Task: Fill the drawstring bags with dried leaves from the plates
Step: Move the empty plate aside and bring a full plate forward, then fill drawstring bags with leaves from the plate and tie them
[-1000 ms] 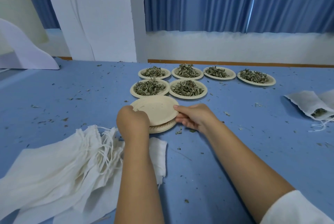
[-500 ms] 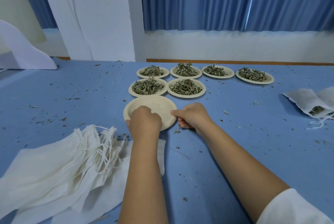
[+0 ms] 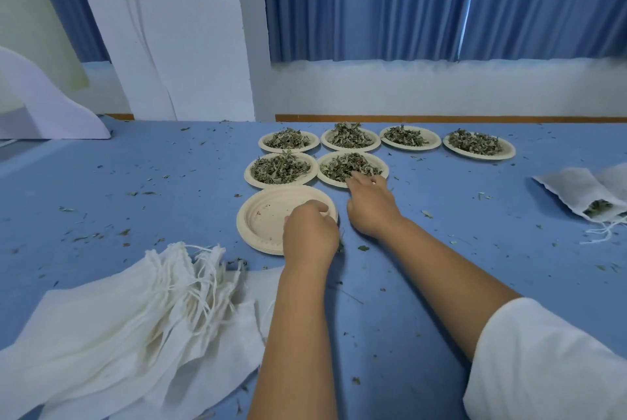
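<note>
Reaching right hand point(image 3: 369, 204), fingers spread on leaf plate point(image 3: 353, 167) near rim, left hand point(image 3: 310, 233) curled on empty plate point(image 3: 268, 212) right rim, open counter point(image 3: 475, 243) rightward.

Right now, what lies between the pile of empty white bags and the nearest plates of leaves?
A stack of empty plates, with the left hand resting on it, seen in the head view.

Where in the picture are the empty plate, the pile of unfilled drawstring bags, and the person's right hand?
empty plate point(image 3: 268, 216): head view, bare inner surface.
pile of drawstring bags point(image 3: 112, 328): head view, flat cloth in the middle of the pile.
right hand point(image 3: 371, 204): head view, back of the hand.
</note>
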### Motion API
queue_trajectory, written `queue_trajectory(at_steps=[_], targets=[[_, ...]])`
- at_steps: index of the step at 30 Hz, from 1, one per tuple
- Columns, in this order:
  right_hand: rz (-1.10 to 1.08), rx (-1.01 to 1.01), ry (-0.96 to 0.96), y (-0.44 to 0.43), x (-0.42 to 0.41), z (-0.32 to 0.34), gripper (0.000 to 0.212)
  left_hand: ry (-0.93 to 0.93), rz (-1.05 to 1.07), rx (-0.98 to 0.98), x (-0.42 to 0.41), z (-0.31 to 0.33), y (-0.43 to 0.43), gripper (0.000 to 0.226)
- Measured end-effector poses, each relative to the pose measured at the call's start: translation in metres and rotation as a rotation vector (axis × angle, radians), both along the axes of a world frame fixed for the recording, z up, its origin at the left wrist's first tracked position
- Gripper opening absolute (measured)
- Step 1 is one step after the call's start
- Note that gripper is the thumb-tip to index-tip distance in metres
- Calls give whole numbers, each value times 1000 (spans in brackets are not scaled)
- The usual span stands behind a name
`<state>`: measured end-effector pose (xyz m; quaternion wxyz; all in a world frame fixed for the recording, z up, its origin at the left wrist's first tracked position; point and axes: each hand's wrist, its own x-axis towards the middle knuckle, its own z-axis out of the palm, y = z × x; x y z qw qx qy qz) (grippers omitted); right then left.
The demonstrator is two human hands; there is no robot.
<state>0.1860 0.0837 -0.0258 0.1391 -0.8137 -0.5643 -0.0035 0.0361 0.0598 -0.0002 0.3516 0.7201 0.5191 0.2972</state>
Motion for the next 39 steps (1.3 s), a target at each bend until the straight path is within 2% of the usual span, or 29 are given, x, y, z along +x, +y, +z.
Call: queue_trajectory(at_steps=[7,14,21,24,30,39], targets=[[-33,-32,-65,5,4,0,40,16,-36,72,3,-4,4,31],[-65,81,-123,-31,6,-3,30,18,-34,108,4,1,2,33],[122,106,2,-107,8,9,26,52,-95,185,10,8,-12,31],[193,111,17,-132,7,14,32,73,-114,210,14,7,-18,32],[231,120,111,-161,11,27,35,192,-195,241,18,0,-26,33],[197,410,255,-143,-4,47,33,241,-225,301,25,0,-35,28]])
